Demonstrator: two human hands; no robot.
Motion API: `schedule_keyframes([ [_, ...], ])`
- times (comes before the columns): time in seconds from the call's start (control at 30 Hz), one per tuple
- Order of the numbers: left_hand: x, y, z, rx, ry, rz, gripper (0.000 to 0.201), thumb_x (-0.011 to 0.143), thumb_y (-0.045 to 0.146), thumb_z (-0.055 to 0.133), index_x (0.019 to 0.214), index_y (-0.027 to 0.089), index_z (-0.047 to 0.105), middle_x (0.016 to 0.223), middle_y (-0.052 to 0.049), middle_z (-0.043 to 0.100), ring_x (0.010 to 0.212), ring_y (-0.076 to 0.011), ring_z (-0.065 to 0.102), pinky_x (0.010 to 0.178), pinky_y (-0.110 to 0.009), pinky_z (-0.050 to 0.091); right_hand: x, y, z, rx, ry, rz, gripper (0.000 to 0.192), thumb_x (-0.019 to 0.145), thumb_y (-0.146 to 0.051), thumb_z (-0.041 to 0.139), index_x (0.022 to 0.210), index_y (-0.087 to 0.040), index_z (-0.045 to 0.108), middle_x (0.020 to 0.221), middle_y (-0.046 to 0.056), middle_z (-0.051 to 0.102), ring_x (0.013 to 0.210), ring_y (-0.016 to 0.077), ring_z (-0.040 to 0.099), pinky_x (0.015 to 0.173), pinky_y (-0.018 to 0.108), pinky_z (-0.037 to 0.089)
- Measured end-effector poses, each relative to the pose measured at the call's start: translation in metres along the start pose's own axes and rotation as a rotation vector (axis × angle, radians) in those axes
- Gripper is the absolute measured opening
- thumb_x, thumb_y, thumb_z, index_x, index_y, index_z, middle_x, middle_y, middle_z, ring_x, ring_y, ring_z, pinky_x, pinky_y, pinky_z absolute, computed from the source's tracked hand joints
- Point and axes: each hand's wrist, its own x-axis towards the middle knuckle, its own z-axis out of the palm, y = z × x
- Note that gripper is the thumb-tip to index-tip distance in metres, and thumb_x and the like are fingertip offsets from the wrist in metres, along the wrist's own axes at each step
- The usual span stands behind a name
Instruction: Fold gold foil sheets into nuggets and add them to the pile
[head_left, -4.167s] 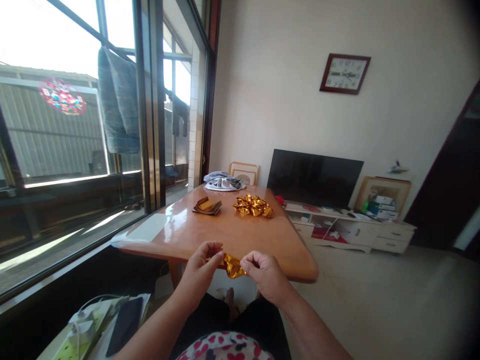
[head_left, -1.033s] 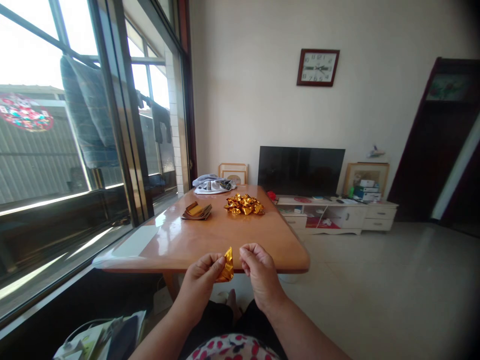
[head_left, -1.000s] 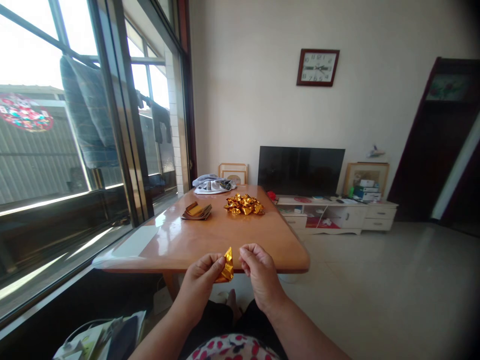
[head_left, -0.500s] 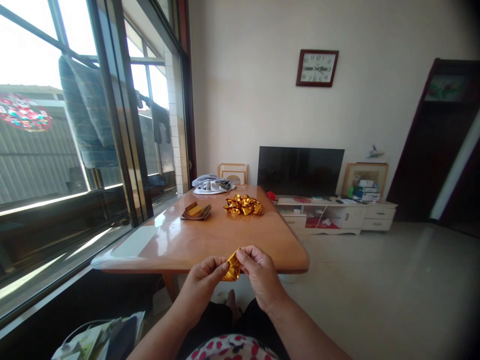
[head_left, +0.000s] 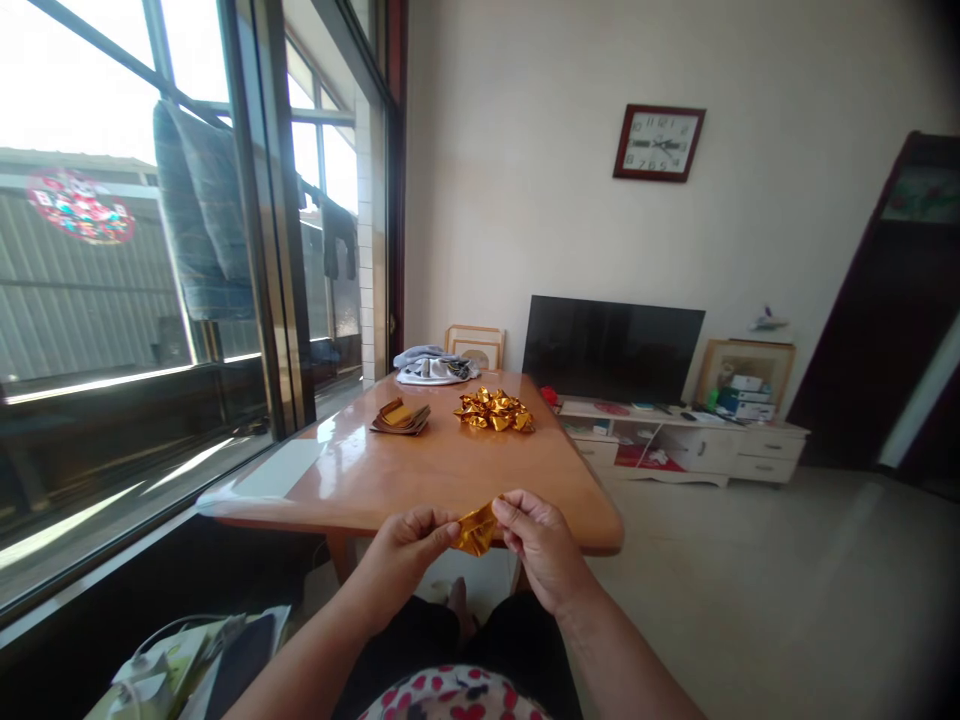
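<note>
Between my two hands, just over the near edge of the table, is a piece of folded gold foil paper (head_left: pixel 477 530). My left hand (head_left: pixel 411 555) pinches its left end between thumb and fingers. At the right end, my right hand (head_left: pixel 541 545) grips the upper corner the same way. Farther up the table lies a pile of folded gold foil pieces (head_left: pixel 495 411). To the left of that pile rests a stack of brown and gold paper sheets (head_left: pixel 401 416).
Folded grey-white cloth (head_left: pixel 435 365) lies at the far end of the wooden table (head_left: pixel 360 480). Windows (head_left: pixel 210 260) run along the left. Beyond the table, a television (head_left: pixel 611 345) stands on a white cabinet (head_left: pixel 705 445). Papers and a cable (head_left: pixel 180 660) sit low at the left.
My hands have drawn slightly apart, and the gold foil paper between them is stretched wider. The camera view has turned a little to the left.
</note>
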Motion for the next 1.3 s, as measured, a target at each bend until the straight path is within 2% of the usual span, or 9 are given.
schedule_keyframes([
  [0.07, -0.001, 0.000, -0.002, -0.029, -0.022, -0.007, 0.032, 0.083, 0.045, 0.075, 0.094, 0.015, 0.075, 0.090, -0.007, 0.073, 0.085, -0.0188, 0.061, 0.080, -0.028, 0.045, 0.000, 0.000, -0.001, 0.020, -0.003, -0.007, 0.027, 0.085, -0.040, 0.075, 0.076, -0.018, 0.065, 0.063, -0.004, 0.050, 0.056, 0.0081, 0.035, 0.055, 0.024, 0.027],
  [0.17, -0.002, 0.000, -0.004, -0.025, -0.045, -0.019, 0.031, 0.083, 0.043, 0.075, 0.098, 0.015, 0.075, 0.088, -0.006, 0.072, 0.076, -0.0150, 0.057, 0.071, -0.025, 0.043, -0.002, 0.000, -0.002, 0.046, 0.008, 0.009, 0.027, 0.084, -0.041, 0.076, 0.078, -0.017, 0.065, 0.066, -0.003, 0.053, 0.055, 0.0074, 0.037, 0.052, 0.023, 0.026],
  [0.3, 0.000, -0.002, -0.008, 0.017, -0.057, -0.031, 0.031, 0.083, 0.041, 0.074, 0.099, 0.015, 0.074, 0.081, -0.003, 0.067, 0.063, -0.0098, 0.048, 0.059, -0.021, 0.037, -0.003, 0.000, -0.004, 0.096, -0.022, 0.119, 0.028, 0.082, -0.041, 0.078, 0.083, -0.017, 0.065, 0.066, -0.003, 0.055, 0.051, 0.0058, 0.037, 0.048, 0.022, 0.023],
  [0.47, 0.002, -0.008, -0.011, 0.052, -0.026, -0.047, 0.027, 0.082, 0.035, 0.070, 0.099, 0.015, 0.072, 0.078, -0.002, 0.066, 0.058, -0.0089, 0.050, 0.052, -0.020, 0.033, -0.004, 0.002, -0.005, 0.129, -0.054, 0.204, 0.026, 0.080, -0.038, 0.078, 0.089, -0.018, 0.064, 0.065, -0.003, 0.061, 0.047, 0.0052, 0.040, 0.045, 0.020, 0.022],
  [0.6, 0.003, -0.016, -0.012, 0.131, 0.035, -0.024, 0.021, 0.082, 0.029, 0.064, 0.095, 0.015, 0.071, 0.072, -0.001, 0.065, 0.061, -0.0118, 0.057, 0.056, -0.021, 0.040, -0.007, 0.003, -0.001, 0.129, -0.073, 0.234, 0.029, 0.076, -0.036, 0.079, 0.092, -0.017, 0.064, 0.068, 0.000, 0.068, 0.049, 0.0075, 0.049, 0.047, 0.019, 0.030],
  [0.73, 0.005, -0.023, -0.013, 0.247, 0.094, 0.091, 0.018, 0.081, 0.021, 0.060, 0.093, 0.017, 0.072, 0.080, -0.003, 0.070, 0.069, -0.0151, 0.062, 0.065, -0.026, 0.048, -0.008, 0.005, 0.001, 0.128, -0.087, 0.271, 0.035, 0.075, -0.039, 0.082, 0.096, -0.017, 0.064, 0.076, 0.004, 0.073, 0.059, 0.0112, 0.059, 0.054, 0.021, 0.040],
  [0.9, 0.005, -0.023, -0.013, 0.434, 0.126, 0.230, 0.019, 0.085, 0.023, 0.061, 0.096, 0.019, 0.075, 0.090, -0.006, 0.072, 0.087, -0.0206, 0.066, 0.078, -0.030, 0.051, -0.007, 0.009, 0.002, 0.089, -0.068, 0.252, 0.034, 0.079, -0.040, 0.079, 0.097, -0.016, 0.064, 0.078, 0.005, 0.073, 0.061, 0.0112, 0.061, 0.056, 0.021, 0.042],
  [1.0, 0.005, -0.021, -0.012, 0.464, 0.145, 0.288, 0.019, 0.087, 0.025, 0.061, 0.097, 0.020, 0.076, 0.092, -0.007, 0.071, 0.088, -0.0212, 0.066, 0.081, -0.031, 0.051, -0.007, 0.010, 0.003, 0.075, -0.051, 0.260, 0.033, 0.078, -0.039, 0.079, 0.097, -0.016, 0.063, 0.079, 0.005, 0.074, 0.062, 0.0116, 0.061, 0.057, 0.022, 0.043],
  [1.3, 0.004, -0.023, -0.010, 0.461, 0.198, 0.303, 0.021, 0.089, 0.030, 0.061, 0.099, 0.020, 0.077, 0.091, -0.006, 0.069, 0.087, -0.0213, 0.067, 0.080, -0.031, 0.051, -0.006, 0.015, 0.003, 0.100, -0.004, 0.288, 0.037, 0.076, -0.038, 0.078, 0.102, -0.019, 0.061, 0.083, 0.006, 0.075, 0.064, 0.0131, 0.063, 0.058, 0.023, 0.046],
])
